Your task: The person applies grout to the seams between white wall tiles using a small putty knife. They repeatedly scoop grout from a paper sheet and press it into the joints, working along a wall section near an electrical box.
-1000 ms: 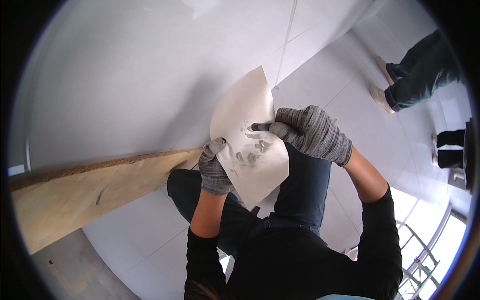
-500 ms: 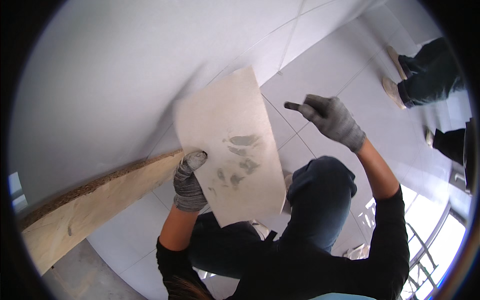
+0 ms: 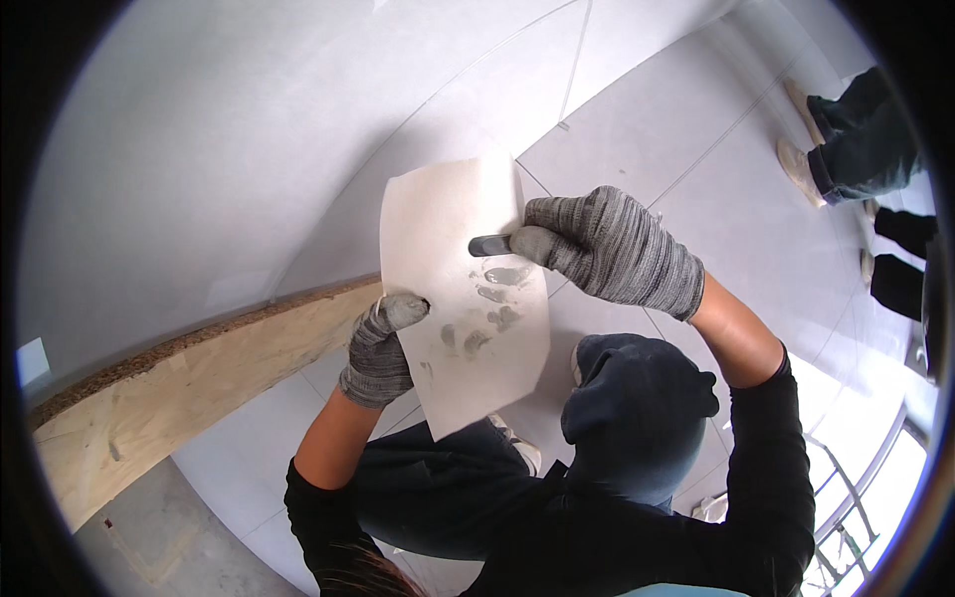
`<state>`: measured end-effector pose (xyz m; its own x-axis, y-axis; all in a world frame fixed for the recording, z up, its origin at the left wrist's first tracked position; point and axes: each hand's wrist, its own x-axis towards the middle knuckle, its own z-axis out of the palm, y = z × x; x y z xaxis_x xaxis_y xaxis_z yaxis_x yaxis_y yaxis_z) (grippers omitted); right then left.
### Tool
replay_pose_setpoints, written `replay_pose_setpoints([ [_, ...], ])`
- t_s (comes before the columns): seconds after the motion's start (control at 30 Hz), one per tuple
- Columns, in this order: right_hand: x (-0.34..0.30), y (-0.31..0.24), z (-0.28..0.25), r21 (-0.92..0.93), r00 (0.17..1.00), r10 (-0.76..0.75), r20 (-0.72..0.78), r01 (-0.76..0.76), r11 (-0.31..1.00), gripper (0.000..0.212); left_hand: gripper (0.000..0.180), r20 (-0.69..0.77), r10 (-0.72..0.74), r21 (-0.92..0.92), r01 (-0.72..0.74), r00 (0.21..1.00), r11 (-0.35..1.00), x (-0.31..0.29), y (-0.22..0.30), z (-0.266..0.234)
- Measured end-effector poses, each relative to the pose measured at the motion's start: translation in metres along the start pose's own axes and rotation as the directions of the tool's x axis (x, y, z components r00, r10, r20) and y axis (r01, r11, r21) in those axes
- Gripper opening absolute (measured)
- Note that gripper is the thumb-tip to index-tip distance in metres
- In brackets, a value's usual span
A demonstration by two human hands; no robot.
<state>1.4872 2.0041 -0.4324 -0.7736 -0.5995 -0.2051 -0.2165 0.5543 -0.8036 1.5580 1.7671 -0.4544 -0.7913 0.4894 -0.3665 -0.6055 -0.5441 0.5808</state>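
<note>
My left hand (image 3: pixel 383 343), in a grey knitted glove, grips the left edge of a pale, stiff sheet of card (image 3: pixel 433 224) with the thumb on top. Several smears of wet grey paste (image 3: pixel 492 308) dot the middle of the sheet. My right hand (image 3: pixel 615 254), gloved likewise, is closed round a small dark flat tool with a rounded end, like a little spatula (image 3: pixel 487 246). The tip of that tool lies over the card just above the paste; whether it touches the card I cannot tell.
A large pale wall (image 3: pixel 229 139) rises on the left. A wooden board (image 3: pixel 219 373) with a rough chipboard edge runs along its foot. Grey floor tiles (image 3: pixel 686 139) spread to the right, where other people's legs and shoes (image 3: pixel 801 171) stand. My bent knee (image 3: pixel 637 408) is close below my right hand.
My right hand has come left and slightly down with the tool, from beside the card to over it. The card has shifted a little and sits more tilted.
</note>
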Motion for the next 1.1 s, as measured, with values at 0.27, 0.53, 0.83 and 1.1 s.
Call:
replay_pose_setpoints([
  [0.27,-0.023,0.028,-0.009,-0.032,0.970,0.030,-0.243,-0.039,0.999,0.032,0.083,-0.139,-0.013,-0.117,-0.004,0.990,0.993,-0.021,-0.014,-0.021],
  [0.53,-0.016,0.025,0.024,-0.242,0.911,-0.325,-0.253,0.266,0.933,0.024,0.086,-0.078,0.035,-0.007,-0.036,0.996,0.999,-0.008,-0.015,0.006],
  [0.83,-0.016,0.026,0.024,-0.055,0.962,-0.092,-0.258,0.080,0.995,0.027,0.082,-0.105,-0.086,-0.071,0.079,0.991,0.994,-0.020,-0.019,-0.004],
  [1.1,-0.005,0.073,0.014,0.252,0.834,0.140,-0.533,-0.002,0.968,0.024,0.065,-0.146,-0.118,-0.015,0.118,0.982,0.993,-0.035,-0.023,-0.037],
])
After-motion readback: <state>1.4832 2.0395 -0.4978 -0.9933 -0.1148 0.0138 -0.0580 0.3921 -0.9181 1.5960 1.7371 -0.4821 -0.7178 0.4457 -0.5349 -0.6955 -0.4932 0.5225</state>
